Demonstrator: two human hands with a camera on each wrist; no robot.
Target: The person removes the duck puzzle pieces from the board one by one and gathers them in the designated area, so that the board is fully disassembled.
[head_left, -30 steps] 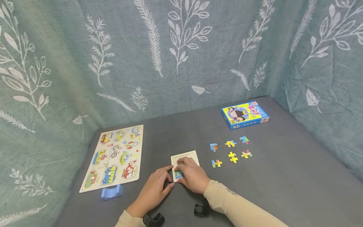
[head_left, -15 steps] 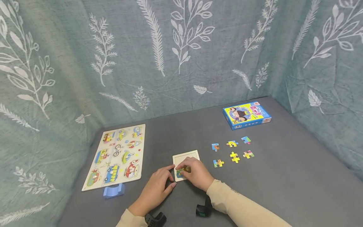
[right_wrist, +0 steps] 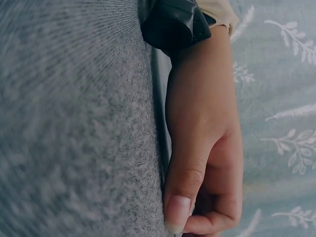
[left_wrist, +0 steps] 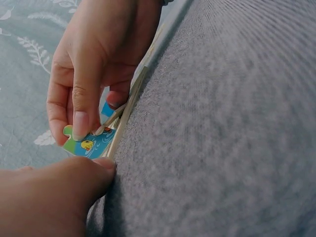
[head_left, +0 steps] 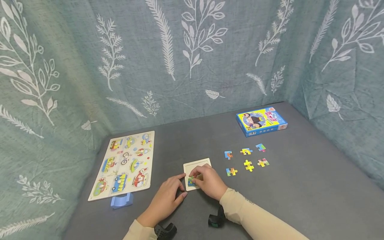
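A small wooden puzzle tray (head_left: 196, 161) lies on the dark table in front of me, with colourful jigsaw in its near left corner. My right hand (head_left: 210, 181) is over the tray, its thumb and fingers pinching a jigsaw piece; its fingers partly cover the corner. In the left wrist view, a green and blue jigsaw piece (left_wrist: 88, 145) with a yellow duck shows tilted under the right thumb. My left hand (head_left: 166, 197) rests at the tray's left side, index finger and thumb touching its edge. The right wrist view shows the left hand, fingertips cut off at the bottom.
Several loose jigsaw pieces (head_left: 248, 165) lie in two rows right of the tray. Behind them sits a blue and yellow box (head_left: 261, 121). At left are a vehicle puzzle board (head_left: 122, 165) and a blue curved block (head_left: 122, 201). A patterned curtain (head_left: 180, 100) borders the table.
The right hand's fingers have drawn together from a spread pose over the tray's corner to a pinch on a piece. The left hand keeps its place at the tray.
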